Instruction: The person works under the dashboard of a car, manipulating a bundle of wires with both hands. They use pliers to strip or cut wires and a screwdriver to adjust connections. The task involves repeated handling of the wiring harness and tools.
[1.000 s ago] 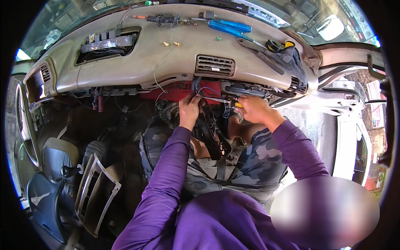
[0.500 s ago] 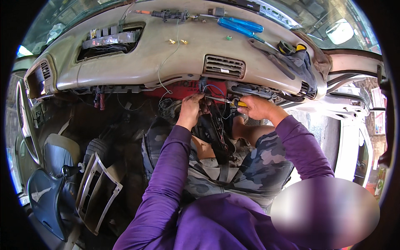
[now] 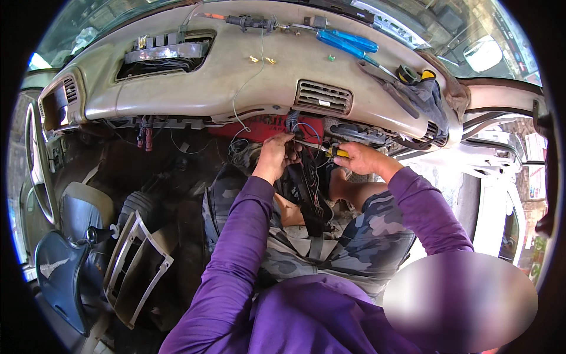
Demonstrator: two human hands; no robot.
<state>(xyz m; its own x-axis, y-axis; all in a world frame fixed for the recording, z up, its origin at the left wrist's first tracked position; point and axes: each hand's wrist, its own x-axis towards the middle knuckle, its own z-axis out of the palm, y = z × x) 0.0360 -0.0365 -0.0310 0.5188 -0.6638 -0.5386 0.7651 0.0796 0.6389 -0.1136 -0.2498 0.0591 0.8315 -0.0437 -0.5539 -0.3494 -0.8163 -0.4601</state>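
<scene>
In front of my lap, under the dashboard's edge, my left hand point(image 3: 273, 158) is closed with its fingertips pinched at dark wiring; the exact piece they hold is too small to make out. My right hand point(image 3: 361, 158) grips the yellow and black handle of a screwdriver point(image 3: 339, 152). Its thin shaft points left, toward my left fingertips, where the tip is hard to see. A dark wire harness point(image 3: 309, 180) hangs down between my knees. One blue wire point(image 3: 308, 125) loops above the tool, close to a black corrugated tube point(image 3: 292, 121).
On the beige dashboard point(image 3: 177, 94) lie blue-handled tools point(image 3: 348, 42), small brass fittings point(image 3: 262, 59), a black part with an orange end point(image 3: 250, 22), and a grey cloth point(image 3: 427, 94) with tape. A red panel point(image 3: 259, 130) sits behind the hands. A loose trim frame point(image 3: 141, 268) stands at left.
The view has shifted slightly, so the dashboard and its tools appear a little farther right. Both hands keep their holds at nearly the same place by the wiring.
</scene>
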